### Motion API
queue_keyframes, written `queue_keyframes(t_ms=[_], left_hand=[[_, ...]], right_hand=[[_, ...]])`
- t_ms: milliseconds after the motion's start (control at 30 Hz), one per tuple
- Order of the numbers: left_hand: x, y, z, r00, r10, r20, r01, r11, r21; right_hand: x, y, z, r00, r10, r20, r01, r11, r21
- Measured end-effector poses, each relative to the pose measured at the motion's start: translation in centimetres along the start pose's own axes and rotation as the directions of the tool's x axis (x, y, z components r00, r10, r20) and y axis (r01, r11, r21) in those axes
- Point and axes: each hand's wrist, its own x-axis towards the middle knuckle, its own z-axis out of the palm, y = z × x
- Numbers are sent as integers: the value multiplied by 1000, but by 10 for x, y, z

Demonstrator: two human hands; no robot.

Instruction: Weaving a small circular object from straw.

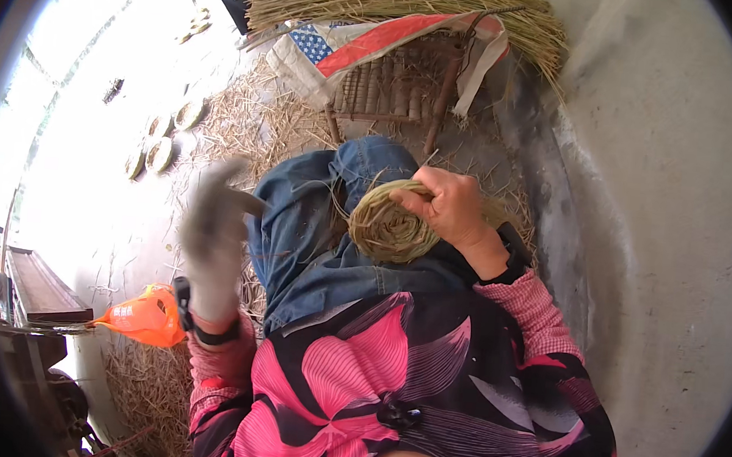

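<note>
A small round basket (393,224) of coiled green-yellow straw rests over my lap, its hollow side facing up. My right hand (454,205) is bare and closed on the basket's right rim, thumb inside and the fingers outside. A thin pale pointed piece (429,156) sticks up beside those fingers; its kind is unclear. Loose straw ends stand out from the basket's left edge. My left hand (213,226), in a grey-white glove, is raised left of my knees, apart from the basket. Motion smears its fingers, and whether they hold anything does not show.
Ahead stands a low bamboo chair (384,85) draped with a printed sack (344,53). Behind it lies a large straw bundle (398,6). Several finished round pieces (160,155) sit on the floor at left. An orange plastic bag (149,315) lies near my left forearm. A concrete wall (673,207) runs along the right.
</note>
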Motion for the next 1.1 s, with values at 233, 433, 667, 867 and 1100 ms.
queue_keyframes(t_ms=[233, 433, 667, 867, 1100], left_hand=[[40, -16, 33, 963, 240, 122, -269, 849, 456], [59, -34, 81, 784, 351, 512, -470, 874, 121], [137, -85, 51, 981, -88, 171, 192, 353, -916], [73, -26, 10, 912, -47, 407, 200, 918, -342], [48, -125, -72, 942, -54, 331, -296, 329, 897]], right_hand=[[23, -29, -7, 857, -514, 12, 514, 856, -45], [34, -40, -1, 799, -600, 51, 600, 800, -1], [43, -10, -7, 880, -462, 113, 441, 882, 168], [35, 60, -36, 851, 459, 256, -488, 511, 708], [5, 135, -66, 896, 399, 193, -171, -91, 981]])
